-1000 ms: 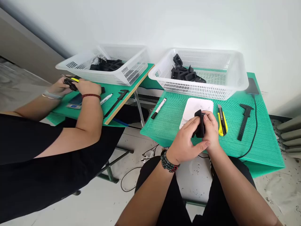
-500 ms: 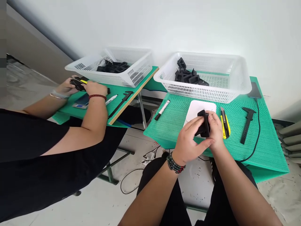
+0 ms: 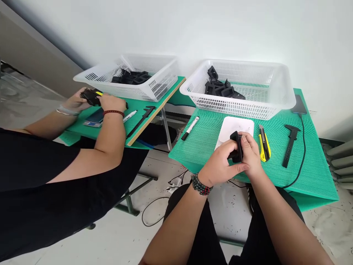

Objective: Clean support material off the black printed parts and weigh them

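The fingers of the person's left hand (image 3: pixel 219 165) and right hand (image 3: pixel 251 152) are clamped on a black part (image 3: pixel 239 149) by the five o'clock side of a white tray (image 3: pixel 237 125), while the marker (image 3: pixel 191 128) at ten o'clock on the worktop (image 3: pixel 208 147) bears print too small to read.

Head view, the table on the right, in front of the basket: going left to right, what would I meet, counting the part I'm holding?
Marker → black part, held → cutter → caliper.
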Available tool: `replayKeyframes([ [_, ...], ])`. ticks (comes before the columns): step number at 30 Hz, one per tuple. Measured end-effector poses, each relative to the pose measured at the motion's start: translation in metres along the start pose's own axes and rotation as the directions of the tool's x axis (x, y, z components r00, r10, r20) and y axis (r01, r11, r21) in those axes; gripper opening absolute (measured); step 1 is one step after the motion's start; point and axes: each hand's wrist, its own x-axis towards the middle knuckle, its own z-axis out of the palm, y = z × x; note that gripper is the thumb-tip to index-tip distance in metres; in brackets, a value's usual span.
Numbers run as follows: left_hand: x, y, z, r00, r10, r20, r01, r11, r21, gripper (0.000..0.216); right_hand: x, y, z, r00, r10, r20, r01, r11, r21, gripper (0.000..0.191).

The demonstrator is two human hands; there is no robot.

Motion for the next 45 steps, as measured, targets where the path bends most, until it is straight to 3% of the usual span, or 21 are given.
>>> replayKeyframes([
  [6, -0.001, -0.006, 0.000, 0.997, -0.034, -0.064, 0.038, 0.998, 0.058, 0.045, 0.002, 0.000, 0.001, 0.994, 0.076, 0.079, -0.079, 0.996, 0.035, 0.041],
  [11, -0.002, -0.006, 0.004, 0.987, 0.043, -0.154, -0.033, 0.997, 0.068, 0.045, 0.002, 0.001, 0.005, 0.993, 0.081, 0.091, -0.087, 0.994, 0.061, 0.039],
  [13, -0.003, -0.005, 0.010, 0.968, 0.063, -0.241, -0.052, 0.997, 0.053, 0.045, 0.004, 0.001, 0.007, 0.994, 0.091, 0.068, -0.097, 0.989, 0.107, 0.038],
  [17, -0.010, -0.002, 0.026, 0.870, 0.085, -0.485, -0.085, 0.996, 0.022, 0.043, 0.016, -0.003, -0.002, 0.980, 0.194, -0.036, -0.172, 0.928, 0.330, 0.035],
  [19, -0.013, -0.003, 0.030, 0.843, 0.150, -0.517, -0.158, 0.987, 0.027, 0.033, 0.023, -0.009, -0.012, 0.965, 0.256, 0.055, -0.253, 0.861, 0.441, 0.038],
  [22, -0.013, -0.006, 0.031, 0.802, 0.231, -0.551, -0.274, 0.962, 0.004, 0.019, 0.028, -0.016, -0.024, 0.951, 0.237, 0.196, -0.307, 0.784, 0.539, 0.042],
  [25, -0.011, -0.007, 0.033, 0.667, 0.304, -0.680, -0.366, 0.929, 0.056, 0.023, 0.023, -0.015, -0.022, 0.931, 0.247, 0.270, -0.356, 0.780, 0.514, 0.044],
  [27, -0.010, -0.005, 0.038, 0.584, 0.352, -0.731, -0.359, 0.920, 0.157, 0.035, 0.016, -0.010, -0.014, 0.938, 0.250, 0.239, -0.334, 0.831, 0.444, 0.043],
  [28, -0.008, -0.004, 0.041, 0.589, 0.367, -0.720, -0.317, 0.924, 0.212, 0.042, 0.012, -0.007, -0.009, 0.946, 0.234, 0.222, -0.307, 0.868, 0.391, 0.042],
  [30, -0.005, 0.000, 0.045, 0.671, 0.344, -0.657, -0.176, 0.934, 0.310, 0.055, 0.004, -0.003, -0.001, 0.956, 0.178, 0.235, -0.239, 0.933, 0.267, 0.042],
  [31, -0.003, 0.001, 0.045, 0.715, 0.299, -0.632, -0.094, 0.937, 0.337, 0.059, 0.001, -0.001, 0.002, 0.950, 0.149, 0.274, -0.210, 0.955, 0.208, 0.042],
  [33, 0.001, 0.001, 0.039, 0.754, 0.207, -0.624, 0.039, 0.934, 0.356, 0.063, -0.002, -0.001, 0.005, 0.920, 0.119, 0.374, -0.168, 0.980, 0.102, 0.040],
  [37, 0.004, -0.004, 0.015, 0.714, 0.168, -0.680, 0.123, 0.925, 0.359, 0.062, -0.004, -0.007, 0.005, 0.856, 0.103, 0.506, -0.071, 0.994, -0.082, 0.037],
  [39, 0.006, -0.006, 0.006, 0.729, 0.130, -0.672, 0.133, 0.936, 0.325, 0.061, -0.005, -0.009, 0.006, 0.847, 0.117, 0.519, -0.063, 0.991, -0.120, 0.038],
  [42, 0.006, -0.008, 0.002, 0.767, 0.082, -0.637, 0.124, 0.954, 0.273, 0.059, -0.007, -0.009, 0.008, 0.846, 0.193, 0.497, -0.155, 0.981, -0.117, 0.041],
  [45, 0.007, -0.011, 0.001, 0.743, 0.062, -0.667, 0.117, 0.969, 0.220, 0.059, -0.009, -0.007, 0.010, 0.839, 0.247, 0.485, -0.229, 0.968, -0.097, 0.045],
])
